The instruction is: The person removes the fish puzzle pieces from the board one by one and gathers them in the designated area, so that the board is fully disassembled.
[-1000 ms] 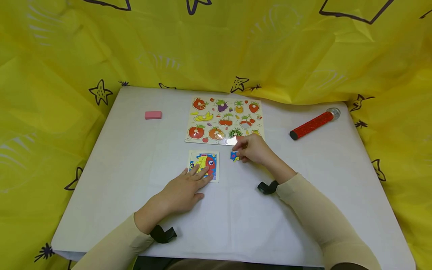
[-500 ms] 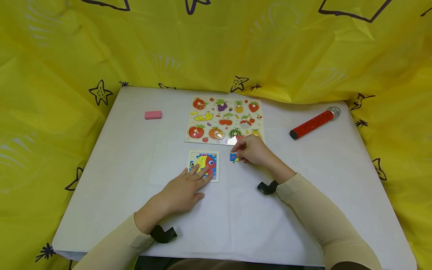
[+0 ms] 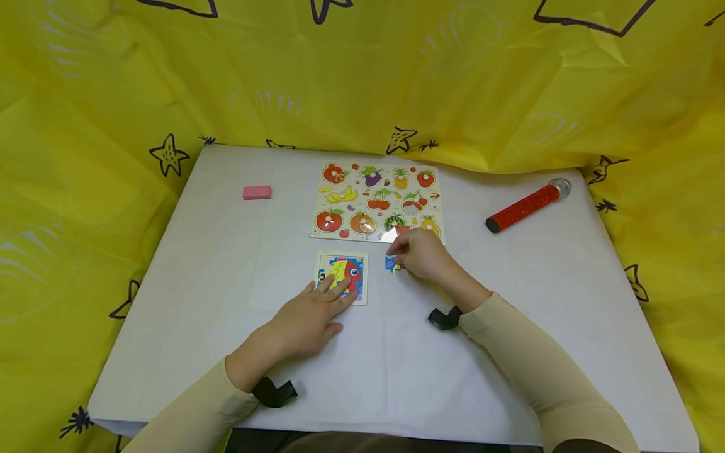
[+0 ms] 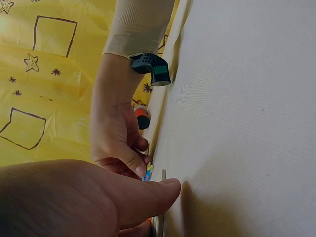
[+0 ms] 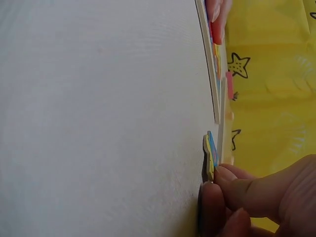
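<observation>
A small square fish puzzle lies on the white table, with a red fish head and a yellow body on blue. My left hand rests flat over its lower left part, fingers spread, hiding some of the picture. To the right of it, my right hand pinches a blue and yellow puzzle piece between thumb and fingers. The right wrist view shows this piece held by its near end, low over the tabletop. In the left wrist view, my left thumb covers most of the puzzle.
Just beyond the hands lies a fruit peg puzzle board. A pink block sits at the back left. Toward the right edge is a red toy microphone. Yellow cloth hangs around the table.
My right wrist has shifted slightly left, and the pinched puzzle piece has moved a touch left. My left hand stays in place on the fish puzzle.
</observation>
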